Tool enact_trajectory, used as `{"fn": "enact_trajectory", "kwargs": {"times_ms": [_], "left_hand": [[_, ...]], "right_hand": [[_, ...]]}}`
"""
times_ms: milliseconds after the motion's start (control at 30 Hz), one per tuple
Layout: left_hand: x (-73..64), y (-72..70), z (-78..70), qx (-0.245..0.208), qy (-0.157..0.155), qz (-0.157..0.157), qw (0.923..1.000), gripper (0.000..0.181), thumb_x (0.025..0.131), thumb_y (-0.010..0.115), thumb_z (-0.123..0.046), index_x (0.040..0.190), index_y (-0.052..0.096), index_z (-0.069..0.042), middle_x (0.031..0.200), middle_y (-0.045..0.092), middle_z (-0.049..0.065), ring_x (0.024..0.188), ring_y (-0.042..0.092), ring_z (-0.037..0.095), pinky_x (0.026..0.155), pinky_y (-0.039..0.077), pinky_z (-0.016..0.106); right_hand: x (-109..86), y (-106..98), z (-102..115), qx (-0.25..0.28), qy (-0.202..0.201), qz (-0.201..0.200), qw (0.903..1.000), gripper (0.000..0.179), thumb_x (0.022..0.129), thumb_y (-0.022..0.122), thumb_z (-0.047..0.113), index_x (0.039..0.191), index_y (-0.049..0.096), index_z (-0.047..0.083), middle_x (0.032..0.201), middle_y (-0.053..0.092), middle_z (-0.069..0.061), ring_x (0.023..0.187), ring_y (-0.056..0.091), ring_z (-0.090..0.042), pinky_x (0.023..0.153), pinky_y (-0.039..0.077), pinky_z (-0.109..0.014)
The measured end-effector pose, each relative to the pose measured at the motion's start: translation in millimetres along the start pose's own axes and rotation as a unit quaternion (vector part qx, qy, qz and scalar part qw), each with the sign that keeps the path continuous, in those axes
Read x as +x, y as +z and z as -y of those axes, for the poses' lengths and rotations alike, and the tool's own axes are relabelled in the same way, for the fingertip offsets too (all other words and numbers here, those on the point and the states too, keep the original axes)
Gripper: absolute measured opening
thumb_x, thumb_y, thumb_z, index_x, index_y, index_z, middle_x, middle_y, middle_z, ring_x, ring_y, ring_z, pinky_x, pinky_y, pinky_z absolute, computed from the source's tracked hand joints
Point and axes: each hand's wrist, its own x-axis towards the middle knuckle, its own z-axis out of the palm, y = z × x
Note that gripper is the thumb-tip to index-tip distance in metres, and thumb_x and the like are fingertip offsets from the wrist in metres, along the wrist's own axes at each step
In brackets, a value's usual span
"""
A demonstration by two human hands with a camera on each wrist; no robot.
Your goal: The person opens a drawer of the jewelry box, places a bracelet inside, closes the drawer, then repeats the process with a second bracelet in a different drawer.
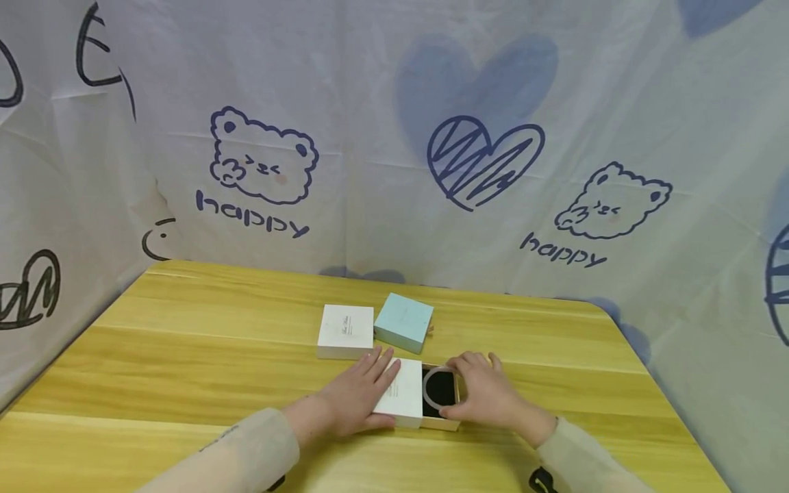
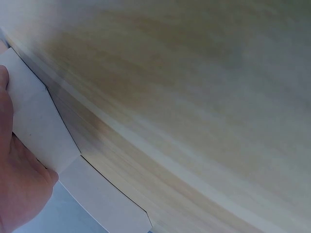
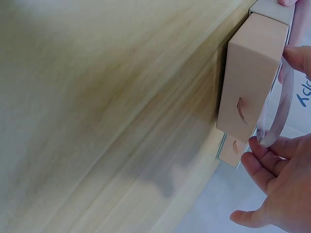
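A white jewelry box (image 1: pixel 407 394) lies near the table's front, its beige drawer (image 3: pixel 248 73) pulled partway out to the right. Black lining shows inside the drawer in the head view. My left hand (image 1: pixel 354 400) grips the box's left part, fingers across the top and thumb along the near side. A pale, translucent bangle (image 3: pixel 283 112) stands tilted at the drawer's opening. My right hand (image 1: pixel 490 397) pinches it at the edge, with thumb and fingertips apart on the ring. In the left wrist view, only part of the left hand (image 2: pixel 22 179) appears.
Behind the hands, a second white box (image 1: pixel 346 329) and a light blue box (image 1: pixel 404 320) lie side by side on the wooden table (image 1: pixel 185 356). A printed cloth (image 1: pixel 370 171) hangs along the table's back edge.
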Motion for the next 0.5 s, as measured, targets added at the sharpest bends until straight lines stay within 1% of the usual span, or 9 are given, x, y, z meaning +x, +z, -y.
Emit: {"fn": "enact_trajectory", "kwargs": {"times_ms": [133,333,500], "left_hand": [[-0.5,1.3,0.3,0.001,0.001,0.000,1.0000,0.082,0.092,0.041,-0.057,0.150,0.017,-0.004,0.156,0.011,0.020,0.145,0.010,0.035,0.117,0.019,0.042],[-0.4,1.2,0.3,-0.006,0.001,0.000,1.0000,0.082,0.092,0.041,-0.057,0.149,0.017,-0.003,0.156,0.011,0.020,0.145,0.009,0.036,0.117,0.018,0.043],[-0.2,2.0,0.1,-0.003,0.001,-0.002,1.0000,0.082,0.092,0.041,-0.058,0.150,0.017,-0.004,0.156,0.010,0.020,0.145,0.009,0.036,0.117,0.018,0.043]], "right_hand": [[1.2,1.3,2.2,0.004,-0.006,0.005,1.0000,0.065,0.063,0.080,0.042,0.112,0.061,0.006,0.109,0.060,-0.006,0.108,0.053,-0.028,0.102,0.022,-0.068],[3.4,2.4,5.2,0.001,-0.018,0.002,0.9998,0.065,0.061,0.080,0.044,0.111,0.062,0.006,0.106,0.061,-0.005,0.105,0.054,-0.025,0.100,0.024,-0.069],[5.3,3.4,7.4,0.003,-0.022,0.002,0.9998,0.065,0.062,0.080,0.045,0.111,0.062,0.007,0.106,0.061,-0.004,0.104,0.055,-0.024,0.100,0.024,-0.070]]}}
